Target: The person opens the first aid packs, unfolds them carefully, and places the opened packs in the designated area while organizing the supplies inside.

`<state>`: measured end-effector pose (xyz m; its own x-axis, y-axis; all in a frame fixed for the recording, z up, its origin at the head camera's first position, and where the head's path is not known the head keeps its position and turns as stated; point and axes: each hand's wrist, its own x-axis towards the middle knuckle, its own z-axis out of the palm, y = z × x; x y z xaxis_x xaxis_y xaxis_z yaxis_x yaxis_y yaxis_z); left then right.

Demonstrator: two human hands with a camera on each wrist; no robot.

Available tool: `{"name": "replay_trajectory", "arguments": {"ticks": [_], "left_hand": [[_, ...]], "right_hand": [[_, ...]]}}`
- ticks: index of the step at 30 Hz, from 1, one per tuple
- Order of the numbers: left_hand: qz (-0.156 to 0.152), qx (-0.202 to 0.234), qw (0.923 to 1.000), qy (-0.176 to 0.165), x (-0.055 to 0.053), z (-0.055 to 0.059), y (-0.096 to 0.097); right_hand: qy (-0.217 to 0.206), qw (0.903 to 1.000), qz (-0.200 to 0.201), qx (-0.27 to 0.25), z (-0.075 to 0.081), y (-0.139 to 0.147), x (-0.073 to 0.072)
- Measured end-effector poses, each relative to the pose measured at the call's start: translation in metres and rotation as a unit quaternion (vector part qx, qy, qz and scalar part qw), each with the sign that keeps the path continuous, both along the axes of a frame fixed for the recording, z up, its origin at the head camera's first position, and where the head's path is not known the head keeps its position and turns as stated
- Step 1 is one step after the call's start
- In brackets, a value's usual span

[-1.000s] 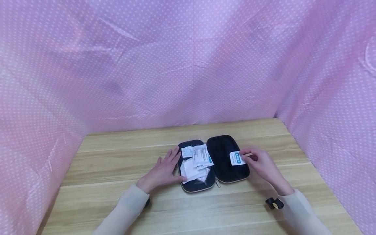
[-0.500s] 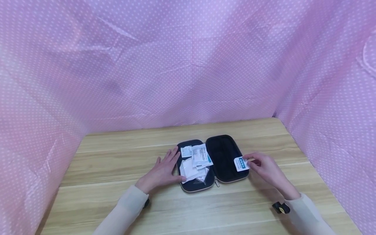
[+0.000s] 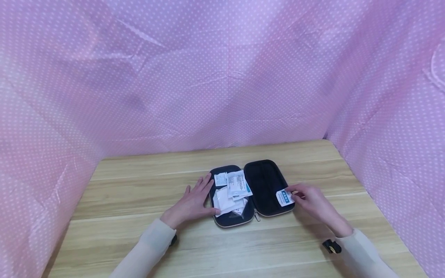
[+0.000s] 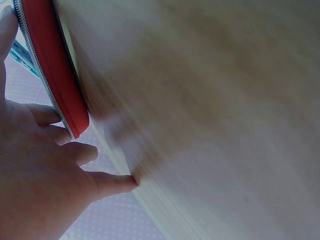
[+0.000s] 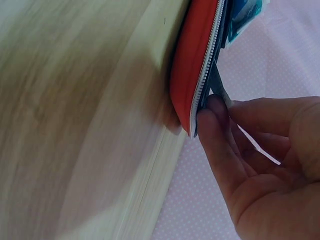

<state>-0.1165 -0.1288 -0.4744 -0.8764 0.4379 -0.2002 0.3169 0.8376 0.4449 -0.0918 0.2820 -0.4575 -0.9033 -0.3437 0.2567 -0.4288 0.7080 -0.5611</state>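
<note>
Several white packets (image 3: pixel 231 193) fill the open case's (image 3: pixel 264 181) left half.

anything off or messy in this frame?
Slightly. The packets in the left half of the open case lie in a loose, overlapping heap, some tilted. The right hand pinches a small sachet at the case's right edge; the left hand rests flat beside it. Nothing spilled or damaged.

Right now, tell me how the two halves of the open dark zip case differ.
The left half is piled with white paper sachets; the right half is bare but for one white-and-blue sachet at its edge. The left hand rests flat beside the left half; the right hand pinches the sachet at the right half. Both lie flat on the wooden table.
</note>
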Motion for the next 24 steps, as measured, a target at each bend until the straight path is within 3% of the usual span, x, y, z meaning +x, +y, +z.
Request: {"name": "replay_trajectory", "arguments": {"ticks": [10,24], "left_hand": [[0.000,-0.004,1.0000,-0.001,0.000,0.000,0.000],[0.003,0.004,1.0000,0.000,0.001,0.001,0.000]], "right_hand": [[-0.031,0.9991,0.010,0.027,0.001,-0.011,-0.001],[-0.078,0.9967,0.010,0.021,-0.006,-0.021,-0.001]]}}
